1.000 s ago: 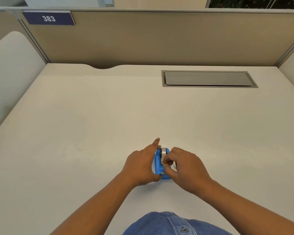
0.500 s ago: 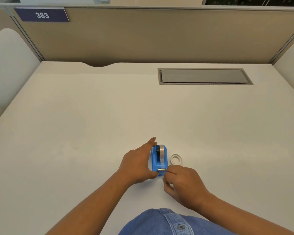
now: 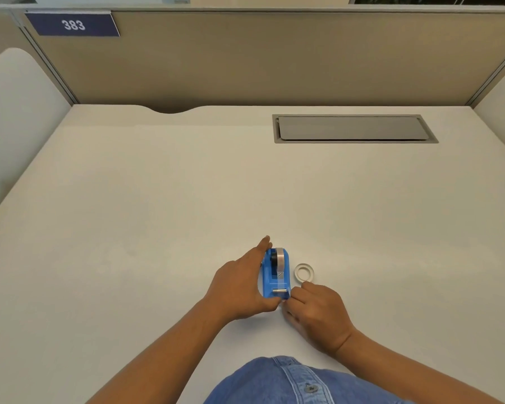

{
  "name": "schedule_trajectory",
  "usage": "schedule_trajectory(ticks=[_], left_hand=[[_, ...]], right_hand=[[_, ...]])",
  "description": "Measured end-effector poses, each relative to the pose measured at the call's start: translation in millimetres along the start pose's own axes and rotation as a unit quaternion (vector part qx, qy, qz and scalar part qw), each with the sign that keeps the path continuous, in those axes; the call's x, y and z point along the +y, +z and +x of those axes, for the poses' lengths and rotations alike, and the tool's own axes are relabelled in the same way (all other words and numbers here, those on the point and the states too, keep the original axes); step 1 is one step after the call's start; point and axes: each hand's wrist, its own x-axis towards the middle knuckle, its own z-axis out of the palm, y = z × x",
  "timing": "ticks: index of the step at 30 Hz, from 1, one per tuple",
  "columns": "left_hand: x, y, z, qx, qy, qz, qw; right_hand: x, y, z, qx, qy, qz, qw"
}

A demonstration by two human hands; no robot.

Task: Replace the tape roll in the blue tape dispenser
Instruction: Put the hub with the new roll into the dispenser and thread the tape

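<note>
Still left hand [image 3: 239,287] steadying dispenser [image 3: 276,274], unmoved

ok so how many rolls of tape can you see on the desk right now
2. One tape roll sits mounted in the blue tape dispenser. A white roll lies flat on the desk just right of it. None appears hidden.

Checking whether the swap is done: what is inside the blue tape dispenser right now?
A tape roll on a dark hub sits inside the blue plastic tape dispenser. The left hand covers the dispenser's left side. A white ring-shaped tape core lies outside, on the desk.
</note>
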Motion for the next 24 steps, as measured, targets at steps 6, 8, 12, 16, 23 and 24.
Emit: schedule_trajectory(ticks=[6, 8, 12, 16, 23, 24], left_hand=[[-0.2, 6.7, -0.4, 0.049, -0.002, 0.041, 0.998], [0.3, 8.7, 0.8, 0.065, 0.007, 0.058, 0.996], [0.6, 11.0, 1.3, 0.074, 0.016, 0.08, 0.994], [0.8, 10.2, 2.4, 0.082, 0.024, 0.092, 0.992], [1.7, 9.3, 3.4, 0.081, 0.031, 0.104, 0.991], [1.5, 9.6, 3.3, 0.08, 0.031, 0.104, 0.991]], right_hand=[[-2.6, 3.5, -9.8, -0.004, 0.015, 0.015, 1.0], [-3.6, 3.9, -11.5, -0.003, 0.023, 0.024, 0.999], [-5.5, 5.0, -12.7, 0.002, 0.035, 0.037, 0.999], [-5.4, 5.4, -11.7, 0.007, 0.042, 0.038, 0.998], [-6.0, 7.1, -12.5, 0.003, 0.052, 0.051, 0.997], [-6.1, 7.2, -12.4, -0.001, 0.054, 0.052, 0.997]])
